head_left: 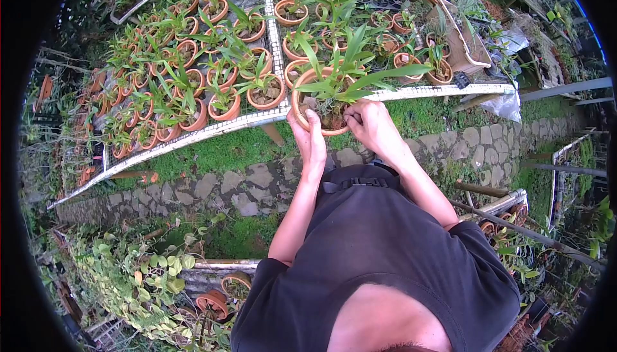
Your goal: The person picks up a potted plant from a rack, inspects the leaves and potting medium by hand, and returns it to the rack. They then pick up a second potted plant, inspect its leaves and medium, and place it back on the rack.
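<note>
A terracotta-coloured pot (297,103) is held up at the edge of the bench, in front of my body. In it grows a plant with long green strap-like leaves (379,79), with chunks and brown-green growing matter around its base. My left hand (310,139) is closed round the near left side of the pot, thumb up at the rim. At the right side of the same pot, my right hand (374,127) has its fingers curled in a pinch over the rim by the potting matter. Whatever lies between those fingertips is hidden.
A mesh-topped bench with a white edge (212,131) carries many similar potted plants (263,92). At its right stands a beige rectangular planter (459,44). Below run grass and a stone path (241,185); leafy plants (141,268) and more pots (212,304) are behind me.
</note>
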A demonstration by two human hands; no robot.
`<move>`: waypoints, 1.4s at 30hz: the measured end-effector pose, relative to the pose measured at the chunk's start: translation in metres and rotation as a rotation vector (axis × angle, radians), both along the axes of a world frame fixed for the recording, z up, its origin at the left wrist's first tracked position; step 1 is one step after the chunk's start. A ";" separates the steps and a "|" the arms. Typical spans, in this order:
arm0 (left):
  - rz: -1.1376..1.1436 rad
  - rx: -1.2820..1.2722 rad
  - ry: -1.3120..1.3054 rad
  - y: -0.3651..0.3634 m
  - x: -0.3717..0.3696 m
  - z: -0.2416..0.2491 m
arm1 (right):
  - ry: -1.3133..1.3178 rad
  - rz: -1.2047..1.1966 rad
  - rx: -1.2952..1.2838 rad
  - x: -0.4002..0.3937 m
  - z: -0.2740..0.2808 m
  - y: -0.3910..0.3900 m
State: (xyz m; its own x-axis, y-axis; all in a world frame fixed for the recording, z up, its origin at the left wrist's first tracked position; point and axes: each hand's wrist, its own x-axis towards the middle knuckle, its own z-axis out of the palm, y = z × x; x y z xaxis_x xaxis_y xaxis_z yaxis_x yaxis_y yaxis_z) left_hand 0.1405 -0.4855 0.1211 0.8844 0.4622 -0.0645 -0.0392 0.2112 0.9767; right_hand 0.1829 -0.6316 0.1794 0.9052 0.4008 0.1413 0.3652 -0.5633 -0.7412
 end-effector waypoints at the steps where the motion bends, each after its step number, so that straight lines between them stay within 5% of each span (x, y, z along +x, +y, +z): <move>1: -0.001 -0.005 0.001 0.000 0.000 -0.002 | 0.004 0.001 0.010 0.001 0.000 -0.002; 42: -0.014 -0.024 -0.027 0.003 0.005 -0.010 | -0.023 -0.002 -0.076 -0.003 0.012 0.002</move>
State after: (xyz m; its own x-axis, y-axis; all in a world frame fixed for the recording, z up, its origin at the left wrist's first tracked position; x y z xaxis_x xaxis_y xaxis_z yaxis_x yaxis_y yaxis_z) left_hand 0.1455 -0.4827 0.1114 0.8923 0.4485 -0.0512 -0.0628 0.2357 0.9698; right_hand 0.1799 -0.6291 0.1912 0.9029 0.4091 0.1316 0.3804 -0.6184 -0.6877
